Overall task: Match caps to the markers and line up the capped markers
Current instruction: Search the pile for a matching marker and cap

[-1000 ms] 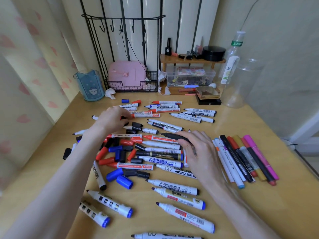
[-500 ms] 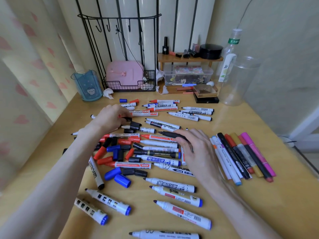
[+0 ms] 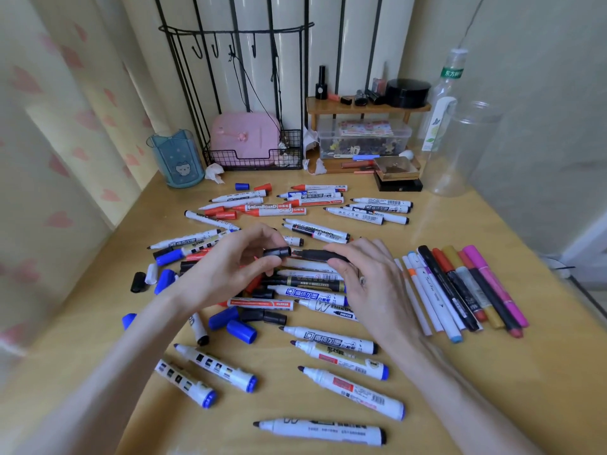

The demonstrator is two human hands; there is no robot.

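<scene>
Left hand: on my feed the left hand (image 3: 230,270) is curled, with thumb and fingertips pinching a black cap (image 3: 277,252). It's not spread at all.
Black cap: it's held up over the middle of the mess, lying sideways with its open end pointing right.
Right hand: the right hand (image 3: 371,280) is curled too. The fingers lie over the top and the thumb is underneath, gripping the barrel of a black marker (image 3: 320,255).
Black marker: it's lying level, bare tip pointing left, straight at the mouth of the cap.
Cap vs tip: they're just beside each other. I honestly can't tell whether they touch yet.
Pile: below both hands there's a pile of uncapped markers (image 3: 312,290), mostly white barrels, lying every which way on the table (image 3: 492,372).
Loose caps: a couple of blue caps (image 3: 241,331) sit near my left wrist, with some black caps (image 3: 264,316) right next to them.
Lined-up row: to the right of the right hand there's a row of capped markers (image 3: 460,287) side by side in pink, gold, red, black and white.
Near edge: a few fat white markers (image 3: 351,392) lie well apart from the hands, tips bare.
</scene>
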